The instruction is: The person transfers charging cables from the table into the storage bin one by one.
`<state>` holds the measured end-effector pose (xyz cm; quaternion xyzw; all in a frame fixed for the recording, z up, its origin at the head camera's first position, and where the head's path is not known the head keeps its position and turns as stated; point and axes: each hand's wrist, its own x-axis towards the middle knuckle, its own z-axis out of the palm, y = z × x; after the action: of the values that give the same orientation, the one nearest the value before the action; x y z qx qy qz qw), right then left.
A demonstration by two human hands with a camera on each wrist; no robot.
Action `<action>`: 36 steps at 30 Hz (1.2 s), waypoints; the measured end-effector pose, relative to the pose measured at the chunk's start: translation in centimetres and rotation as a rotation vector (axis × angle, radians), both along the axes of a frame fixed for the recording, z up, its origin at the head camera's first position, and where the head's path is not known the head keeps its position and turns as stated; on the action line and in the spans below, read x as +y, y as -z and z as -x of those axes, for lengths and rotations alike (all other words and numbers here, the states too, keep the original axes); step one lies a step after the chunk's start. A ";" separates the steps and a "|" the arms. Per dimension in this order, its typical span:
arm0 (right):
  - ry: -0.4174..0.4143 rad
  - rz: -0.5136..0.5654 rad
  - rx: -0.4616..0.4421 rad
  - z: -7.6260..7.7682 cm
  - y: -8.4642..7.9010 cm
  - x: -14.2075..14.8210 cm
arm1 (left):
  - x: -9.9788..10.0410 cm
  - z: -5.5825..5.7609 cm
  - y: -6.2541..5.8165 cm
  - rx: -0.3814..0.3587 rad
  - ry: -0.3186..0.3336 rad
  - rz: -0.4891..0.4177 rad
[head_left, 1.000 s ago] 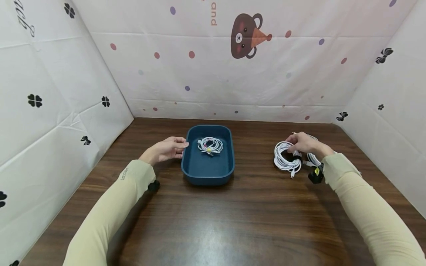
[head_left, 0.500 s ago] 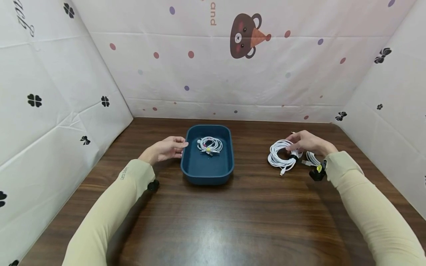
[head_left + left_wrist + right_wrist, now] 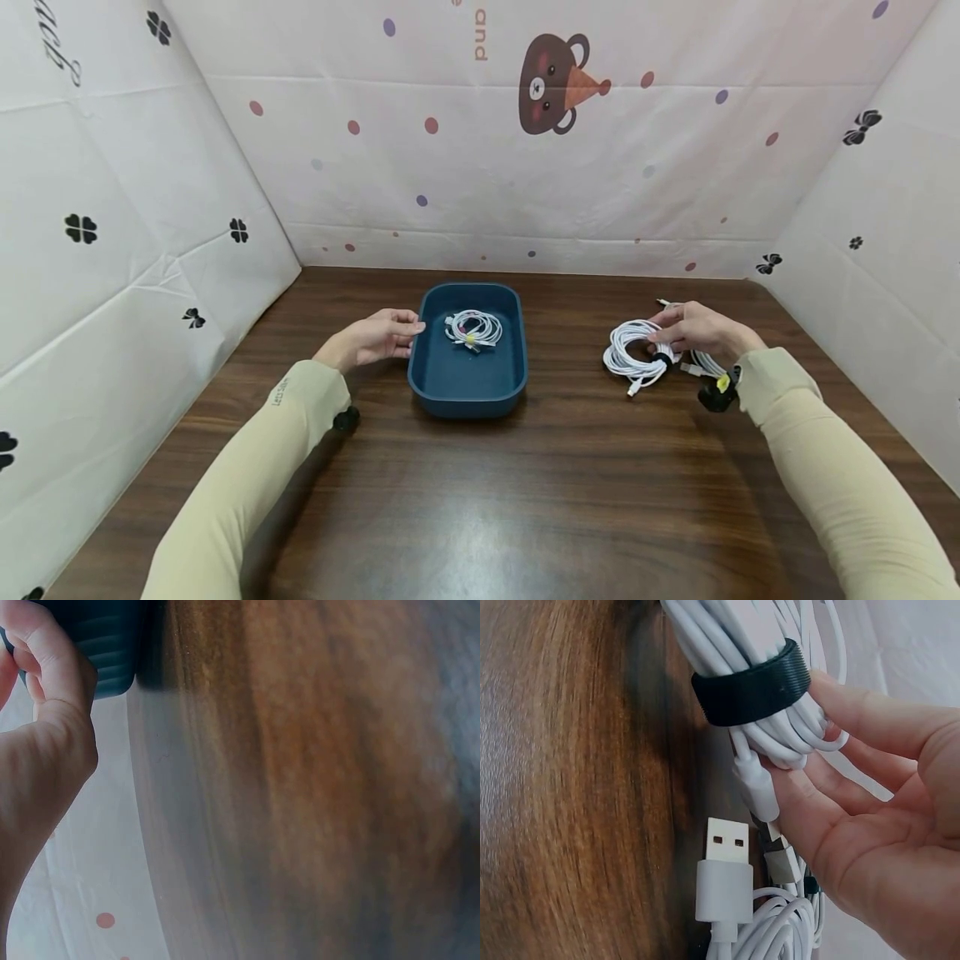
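My left hand [image 3: 375,337] pinches the left rim of a dark blue tray [image 3: 465,408], thumb at the top edge. In the tray lies a coiled white cable [image 3: 486,327] with a small yellow spot. At the right, my right hand [image 3: 701,327] holds a thicker coil of white cable [image 3: 621,354] by its right side. The right wrist view shows this coil bound by a black strap [image 3: 754,686], the thumb on one side and fingers underneath. Below it, a USB plug [image 3: 724,889] belongs to another white cable coil [image 3: 780,930], partly hidden behind the hand in the head view.
A brown wood-grain table [image 3: 465,500] carries everything. White printed sheets stand as a back wall [image 3: 360,175] and side walls. Each wrist wears a small black camera, such as the right one [image 3: 716,396].
My right hand has taken hold of the thicker coil and shifted it slightly left, apart from the other coil. The left hand and tray stay put.
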<state>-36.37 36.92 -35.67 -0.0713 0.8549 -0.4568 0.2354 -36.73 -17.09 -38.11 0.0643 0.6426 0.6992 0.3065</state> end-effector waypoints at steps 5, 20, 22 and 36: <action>0.033 0.035 -0.016 -0.1 -0.1 0.0 | 0.0 -0.1 0.1 0.001 -0.007 0.002; 0.009 0.106 -0.050 0.5 -0.9 -1.3 | 0.0 0.1 0.1 -0.007 -0.004 -0.007; 0.007 0.121 -0.048 0.6 -1.0 -1.5 | -0.1 0.2 0.2 -0.006 -0.004 -0.008; 0.023 0.147 -0.067 0.9 -2.1 -2.7 | 0.0 0.0 0.1 -0.003 0.001 -0.006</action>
<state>-37.23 34.19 -33.59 -0.0632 0.8115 -0.5230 0.2529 -36.75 -17.09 -38.24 0.0643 0.6402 0.7010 0.3075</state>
